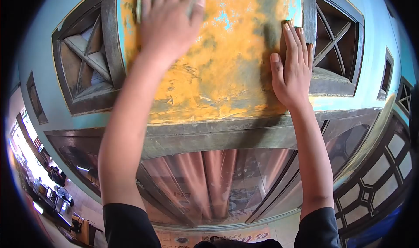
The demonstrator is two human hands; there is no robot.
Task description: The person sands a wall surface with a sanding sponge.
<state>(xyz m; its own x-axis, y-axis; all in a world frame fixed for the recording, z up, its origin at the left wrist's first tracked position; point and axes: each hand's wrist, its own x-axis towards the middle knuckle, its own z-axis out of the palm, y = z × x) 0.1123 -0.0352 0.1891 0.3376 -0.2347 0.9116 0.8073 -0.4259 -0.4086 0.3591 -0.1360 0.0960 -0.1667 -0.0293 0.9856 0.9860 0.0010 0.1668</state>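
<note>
widest free room: the orange patch [231,73] between the left hand [172,29] and the right hand [293,73]. a hand could pass sideways there, or come up from below between the left forearm [128,117] and the right forearm [313,156]. left forearm cut across the patch's lower left corner and blocked that way in. right hand took up the patch's right side, fingertips near the right vent frame [309,16], so room was tight there. left vent frame [113,34] bounded the other side; wood beam [218,136] ran across underneath. crossed slats [87,58] obstructed the left vent, depth unclear.
</note>
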